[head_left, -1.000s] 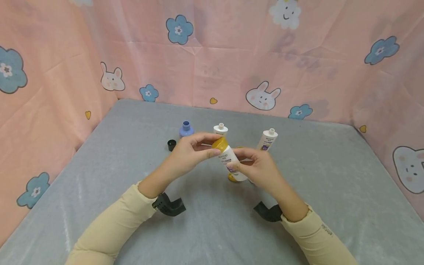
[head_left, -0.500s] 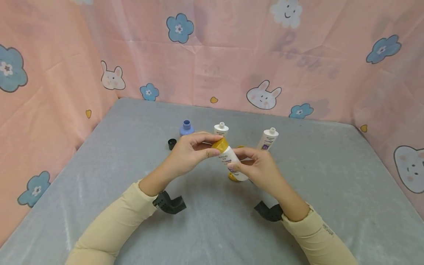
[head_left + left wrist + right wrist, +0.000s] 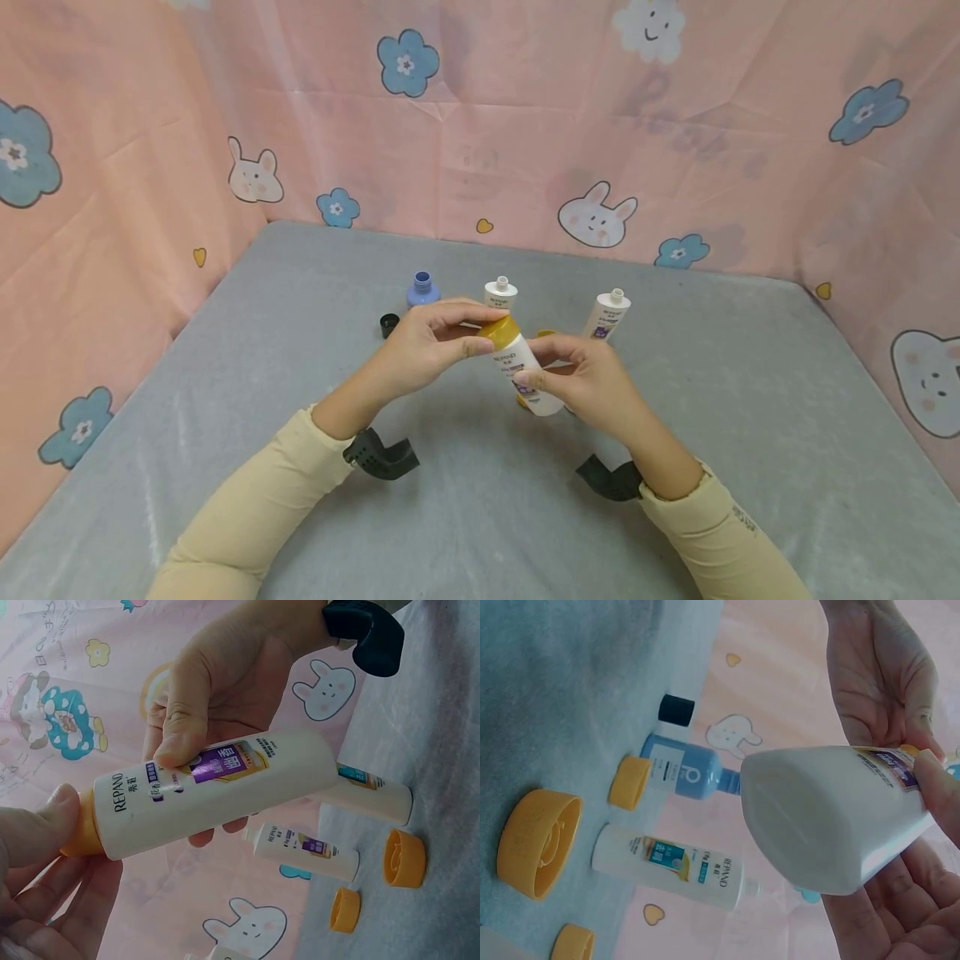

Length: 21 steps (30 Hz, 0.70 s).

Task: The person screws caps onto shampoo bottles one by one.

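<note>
A white shampoo-type bottle with a purple label point(image 3: 516, 360) is held tilted above the table, its yellow cap point(image 3: 500, 332) at the upper left end. My left hand point(image 3: 423, 346) pinches that cap between thumb and fingers; the left wrist view shows the cap point(image 3: 82, 823) seated on the bottle's end. The bottle's body is gripped by my right hand point(image 3: 588, 379), thumb across the label in front and fingers behind. In the right wrist view, the base of the white bottle point(image 3: 802, 825) faces the camera, and my left hand point(image 3: 881, 671) is beyond it.
Behind the hands stand an uncapped blue bottle point(image 3: 423, 292) and uncapped white bottles, one in the middle point(image 3: 501, 293) and one at right point(image 3: 608, 314). A black cap point(image 3: 389, 325) lies left of the blue bottle. Loose yellow caps point(image 3: 540, 844) lie on the grey cloth point(image 3: 480, 517).
The held bottle has turned slightly and its base has dropped a little. My left fingers have shifted slightly on the cap. The things on the table have stayed put.
</note>
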Available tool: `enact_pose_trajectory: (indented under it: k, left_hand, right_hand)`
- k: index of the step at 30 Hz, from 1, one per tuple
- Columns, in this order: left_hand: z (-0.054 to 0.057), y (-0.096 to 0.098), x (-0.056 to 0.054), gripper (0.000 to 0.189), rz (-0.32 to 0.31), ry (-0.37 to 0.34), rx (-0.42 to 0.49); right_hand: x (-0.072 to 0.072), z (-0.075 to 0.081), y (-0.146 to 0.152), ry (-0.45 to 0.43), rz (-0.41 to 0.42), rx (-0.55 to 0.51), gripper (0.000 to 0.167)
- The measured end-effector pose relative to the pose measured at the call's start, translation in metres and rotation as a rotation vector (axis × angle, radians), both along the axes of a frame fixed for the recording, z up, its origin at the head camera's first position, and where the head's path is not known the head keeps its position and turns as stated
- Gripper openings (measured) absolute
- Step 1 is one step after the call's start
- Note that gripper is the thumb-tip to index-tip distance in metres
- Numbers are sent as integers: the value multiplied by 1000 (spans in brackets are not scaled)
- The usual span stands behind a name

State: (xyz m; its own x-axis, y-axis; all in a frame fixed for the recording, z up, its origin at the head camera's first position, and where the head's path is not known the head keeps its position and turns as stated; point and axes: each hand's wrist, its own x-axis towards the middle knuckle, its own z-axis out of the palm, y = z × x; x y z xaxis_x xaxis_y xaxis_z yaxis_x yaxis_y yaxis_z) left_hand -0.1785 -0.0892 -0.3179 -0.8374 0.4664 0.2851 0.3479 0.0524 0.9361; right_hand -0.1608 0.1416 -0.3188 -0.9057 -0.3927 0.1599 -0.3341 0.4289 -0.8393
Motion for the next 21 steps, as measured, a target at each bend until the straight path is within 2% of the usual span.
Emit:
enact_pose_trajectory:
  k: [14,21]
  left_hand:
    - [2,-2,0,35,-33,14,-38]
    - [6,-6,0,35,-102,11,-36]
  right_hand:
    - [-2,1,3,-48,29,24,24]
    - [-3,0,4,-64,97,-3,25]
